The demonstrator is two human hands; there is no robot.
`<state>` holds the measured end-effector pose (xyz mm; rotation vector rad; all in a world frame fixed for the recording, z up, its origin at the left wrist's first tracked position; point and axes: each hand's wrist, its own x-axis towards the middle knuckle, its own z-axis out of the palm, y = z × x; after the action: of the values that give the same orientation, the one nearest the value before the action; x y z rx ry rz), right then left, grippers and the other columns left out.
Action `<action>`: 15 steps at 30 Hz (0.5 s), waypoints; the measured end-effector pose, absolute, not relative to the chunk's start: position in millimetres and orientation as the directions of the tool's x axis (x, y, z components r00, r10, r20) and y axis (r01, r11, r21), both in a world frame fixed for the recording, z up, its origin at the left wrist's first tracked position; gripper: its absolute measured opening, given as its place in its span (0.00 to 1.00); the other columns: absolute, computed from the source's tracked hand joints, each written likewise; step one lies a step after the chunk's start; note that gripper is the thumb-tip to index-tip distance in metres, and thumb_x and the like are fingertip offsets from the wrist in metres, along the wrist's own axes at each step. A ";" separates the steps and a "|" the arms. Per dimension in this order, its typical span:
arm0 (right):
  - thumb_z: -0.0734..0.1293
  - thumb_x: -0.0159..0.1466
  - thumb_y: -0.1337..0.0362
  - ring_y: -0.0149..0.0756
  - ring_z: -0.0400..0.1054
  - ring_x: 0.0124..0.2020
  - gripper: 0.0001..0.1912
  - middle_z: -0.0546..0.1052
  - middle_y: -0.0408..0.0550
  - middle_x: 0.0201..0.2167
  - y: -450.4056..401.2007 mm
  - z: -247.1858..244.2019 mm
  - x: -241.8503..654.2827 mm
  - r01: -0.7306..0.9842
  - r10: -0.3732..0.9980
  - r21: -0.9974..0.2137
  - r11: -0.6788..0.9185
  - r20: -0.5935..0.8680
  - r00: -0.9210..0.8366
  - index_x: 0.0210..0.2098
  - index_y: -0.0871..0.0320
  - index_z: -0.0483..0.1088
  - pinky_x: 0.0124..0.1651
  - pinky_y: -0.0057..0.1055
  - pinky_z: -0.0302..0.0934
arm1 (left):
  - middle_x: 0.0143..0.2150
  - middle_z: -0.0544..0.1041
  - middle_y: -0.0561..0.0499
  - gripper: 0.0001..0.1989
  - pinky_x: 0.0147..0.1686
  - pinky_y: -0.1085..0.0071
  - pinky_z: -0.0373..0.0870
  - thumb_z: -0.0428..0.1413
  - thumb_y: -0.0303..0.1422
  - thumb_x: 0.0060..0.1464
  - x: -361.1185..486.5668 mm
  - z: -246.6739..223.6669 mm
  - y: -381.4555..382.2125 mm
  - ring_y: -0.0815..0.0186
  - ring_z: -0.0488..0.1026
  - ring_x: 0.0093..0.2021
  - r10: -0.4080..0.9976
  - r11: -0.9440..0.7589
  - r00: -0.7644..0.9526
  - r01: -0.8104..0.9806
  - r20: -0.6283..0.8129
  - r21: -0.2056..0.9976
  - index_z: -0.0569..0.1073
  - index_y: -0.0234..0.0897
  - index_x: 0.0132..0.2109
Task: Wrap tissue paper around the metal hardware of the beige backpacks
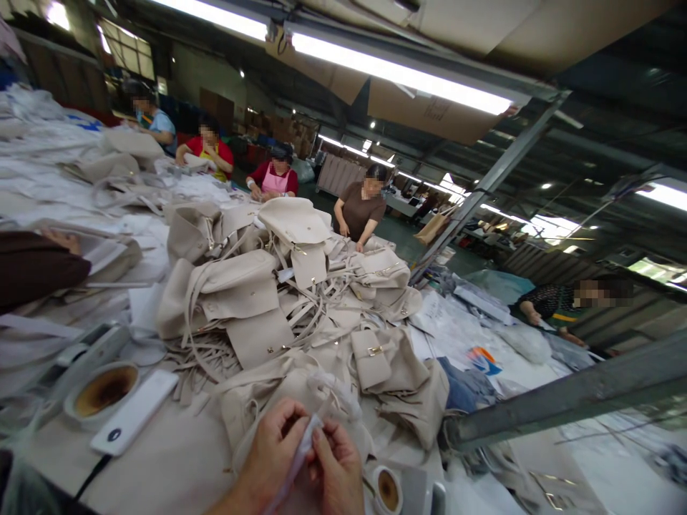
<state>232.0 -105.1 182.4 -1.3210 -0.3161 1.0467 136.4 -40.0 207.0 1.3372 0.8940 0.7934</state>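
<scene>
My left hand (271,447) and my right hand (340,461) are close together at the bottom middle, fingers pinched. Between them runs a thin whitish strip (295,468), held at its upper end by both hands; I cannot tell whether it is plastic or cloth. Just beyond the fingers lies a beige bag (244,404) with crumpled clear film (335,390) on it. A heap of similar beige handbags (239,282), with straps and gold-coloured clasps, rises behind. To the right is a bag with a buckled flap (371,357).
A bowl with brown residue (107,390) and a white device (134,413) with a black cable lie left. A smaller brown-stained cup (387,490) stands right. A metal beam (563,390) crosses at right. Several people work around the table; a co-worker's dark sleeve (40,268) reaches in from left.
</scene>
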 end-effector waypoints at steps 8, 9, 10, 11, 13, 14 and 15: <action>0.78 0.39 0.45 0.25 0.56 0.14 0.27 0.68 0.36 0.13 -95.5 183.3 229.4 -0.453 0.724 -0.891 -0.021 -0.325 0.608 0.24 0.56 0.67 0.16 0.21 0.49 | 0.28 0.72 0.51 0.12 0.34 0.71 0.66 0.53 0.37 0.56 131.8 206.4 -44.2 0.63 0.71 0.32 0.869 -0.152 0.485 0.071 0.099 0.986 0.76 0.38 0.28; 0.78 0.39 0.45 0.25 0.57 0.15 0.26 0.69 0.37 0.14 -95.3 181.8 229.4 -0.436 0.716 -0.900 -0.015 -0.314 0.624 0.23 0.57 0.67 0.17 0.21 0.50 | 0.28 0.72 0.51 0.12 0.34 0.71 0.66 0.53 0.37 0.55 131.8 204.2 -43.2 0.63 0.71 0.31 0.873 -0.143 0.479 0.068 0.094 0.987 0.76 0.38 0.28; 0.78 0.40 0.45 0.25 0.58 0.16 0.25 0.69 0.38 0.15 -95.4 180.8 229.3 -0.415 0.709 -0.910 -0.014 -0.302 0.638 0.22 0.57 0.69 0.18 0.22 0.51 | 0.28 0.72 0.51 0.12 0.33 0.72 0.66 0.53 0.37 0.55 131.7 202.3 -42.3 0.63 0.71 0.31 0.877 -0.129 0.474 0.063 0.084 0.990 0.76 0.38 0.28; 0.78 0.40 0.46 0.26 0.58 0.17 0.24 0.71 0.39 0.17 -95.8 180.4 229.0 -0.395 0.703 -0.918 -0.016 -0.291 0.649 0.23 0.58 0.71 0.20 0.23 0.53 | 0.27 0.73 0.51 0.11 0.33 0.72 0.66 0.54 0.37 0.54 131.5 200.6 -41.5 0.63 0.72 0.31 0.880 -0.112 0.469 0.058 0.073 0.992 0.76 0.39 0.28; 0.78 0.42 0.47 0.29 0.62 0.21 0.22 0.74 0.42 0.20 -97.3 182.0 227.6 -0.369 0.702 -0.929 -0.033 -0.284 0.653 0.26 0.59 0.76 0.24 0.25 0.57 | 0.28 0.74 0.51 0.10 0.34 0.72 0.67 0.56 0.37 0.53 131.0 198.4 -40.2 0.63 0.72 0.32 0.887 -0.077 0.459 0.046 0.047 0.996 0.77 0.39 0.29; 0.77 0.43 0.48 0.31 0.64 0.24 0.21 0.75 0.44 0.23 -98.2 184.0 226.5 -0.365 0.708 -0.930 -0.039 -0.283 0.647 0.28 0.59 0.77 0.27 0.26 0.59 | 0.28 0.75 0.51 0.09 0.34 0.72 0.67 0.56 0.38 0.52 131.0 197.9 -39.7 0.63 0.72 0.32 0.888 -0.055 0.458 0.035 0.032 0.998 0.77 0.39 0.29; 0.77 0.45 0.49 0.33 0.66 0.26 0.20 0.77 0.45 0.25 -99.0 186.7 225.1 -0.370 0.718 -0.928 -0.036 -0.282 0.637 0.29 0.59 0.78 0.30 0.27 0.61 | 0.28 0.75 0.52 0.09 0.34 0.72 0.68 0.57 0.38 0.51 131.1 197.8 -39.1 0.63 0.72 0.32 0.887 -0.021 0.462 0.019 0.010 1.000 0.76 0.39 0.29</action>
<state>225.1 -99.0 186.7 -1.3428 -0.3264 0.9001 131.1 -39.1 197.8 1.4271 0.8563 0.8480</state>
